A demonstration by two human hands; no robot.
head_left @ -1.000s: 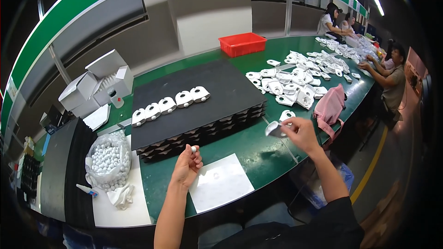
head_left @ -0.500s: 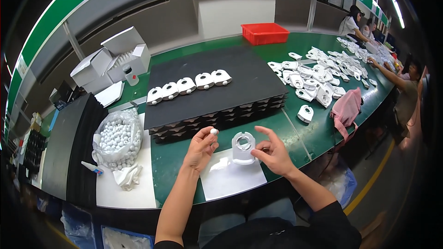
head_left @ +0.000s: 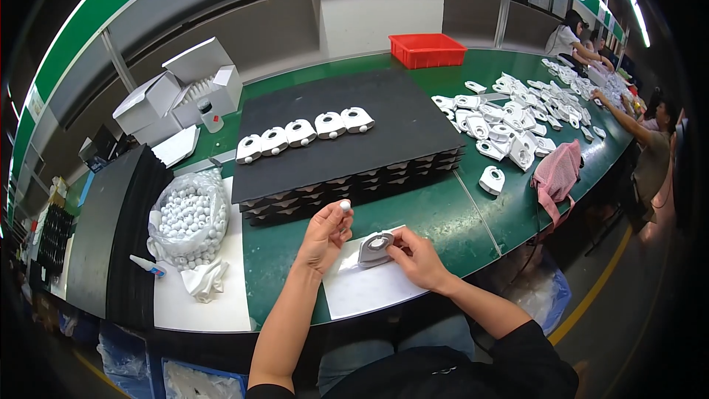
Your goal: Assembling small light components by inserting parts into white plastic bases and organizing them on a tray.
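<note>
While the left hand (head_left: 325,241) pinches a white ball (head_left: 345,206), the right hand (head_left: 418,257) grips a holed housing (head_left: 368,256) over the white sheet (head_left: 368,294); ball and housing are apart, so this unit is judged unfinished. Five finished-looking housings (head_left: 309,130), each with a ball (head_left: 333,134) at its front edge, lie in a row on the black stack (head_left: 369,155). Outstanding: loose housings (head_left: 499,133) heaped rightward on the bench (head_left: 284,270), plus a bag of balls (head_left: 188,214).

Sheet (head_left: 369,292) partly hidden behind right hand (head_left: 417,258)

No lettering is showing legibly. A small red label (head_left: 215,120) is marking the bottle (head_left: 210,117) at far left
</note>
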